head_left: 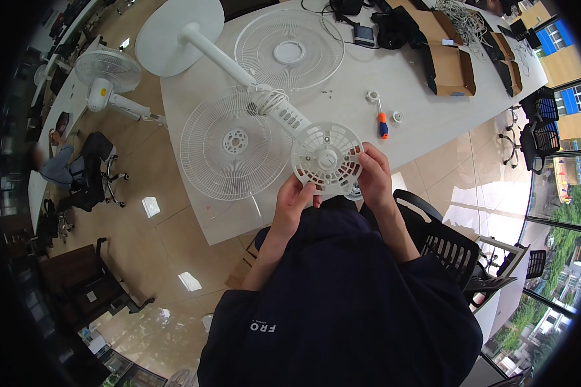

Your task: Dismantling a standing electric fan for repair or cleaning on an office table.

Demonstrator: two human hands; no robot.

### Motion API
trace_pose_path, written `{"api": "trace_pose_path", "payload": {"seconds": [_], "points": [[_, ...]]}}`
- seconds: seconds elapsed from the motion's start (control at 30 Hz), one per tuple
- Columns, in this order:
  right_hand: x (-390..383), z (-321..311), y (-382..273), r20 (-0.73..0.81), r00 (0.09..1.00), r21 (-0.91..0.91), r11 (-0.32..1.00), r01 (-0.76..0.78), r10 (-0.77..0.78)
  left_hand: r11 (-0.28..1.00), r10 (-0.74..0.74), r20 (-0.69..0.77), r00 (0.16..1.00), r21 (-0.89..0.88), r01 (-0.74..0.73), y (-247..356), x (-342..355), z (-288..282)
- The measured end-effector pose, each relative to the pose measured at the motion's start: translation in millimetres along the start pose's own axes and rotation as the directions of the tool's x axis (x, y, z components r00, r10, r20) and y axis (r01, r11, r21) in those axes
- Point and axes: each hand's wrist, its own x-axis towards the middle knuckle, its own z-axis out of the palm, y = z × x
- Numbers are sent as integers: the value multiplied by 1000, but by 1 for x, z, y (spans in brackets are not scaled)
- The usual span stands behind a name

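My left hand and my right hand are closed on the rim of a round, white, slotted fan motor housing, one on each side at the table's near edge. Beyond it lies the white fan stand: a control panel with buttons, a coiled white cord, a pole and a round base. Whether the housing is joined to the panel, I cannot tell. One wire fan grille rests left of my hands, another grille farther back.
On the white table lie an orange-and-blue screwdriver, a white ring, a white knob and several small screws. Open cardboard boxes and cables are far right. Black chairs stand nearby; another fan is left.
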Motion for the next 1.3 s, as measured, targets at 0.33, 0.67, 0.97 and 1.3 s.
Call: {"api": "trace_pose_path", "payload": {"seconds": [0.33, 0.67, 0.97, 1.3], "points": [[1, 10, -8, 245, 923, -581, 717, 385, -297, 746, 359, -40, 932, 612, -261, 4, 11, 11], [2, 18, -12, 420, 856, -332, 827, 454, -301, 943, 298, 1, 955, 153, -294, -17, 8, -11], [4, -1, -11, 275, 930, -283, 903, 323, -246, 834, 147, 118, 982, -548, -59, -42, -3, -31], [9, -2, -7, 121, 986, -380, 912, 155, -117, 975, 213, -10, 977, -57, -214, -8, 8, -3]]}}
